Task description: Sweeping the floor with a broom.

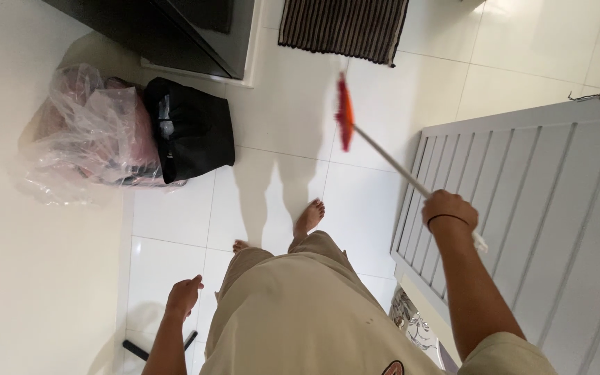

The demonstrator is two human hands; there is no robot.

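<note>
A white tiled floor (pixel 383 90) fills most of the view, with a white wall (pixel 22 264) running along the left and a grey panelled door (pixel 543 201) standing at the right. A dark cabinet (pixel 175 31) sits at the top, and just right of it a striped mat (pixel 345 28) lies on the tiles. Against the wall, a clear plastic bag (pixel 85 132) rests touching a black bag (pixel 192 128). The person stands in the middle in beige clothes, bare feet (pixel 309 217) on the tiles. The right hand (pixel 448 210) is closed around the white handle of a broom (pixel 383 156), near the door; the handle slants up and left, and its orange head (pixel 344 111) is blurred, over the tiles below the mat. The left hand (pixel 183 295) hangs at the side with fingers loosely curled, holding nothing, above a small dark object (pixel 137 349) on the floor.
</note>
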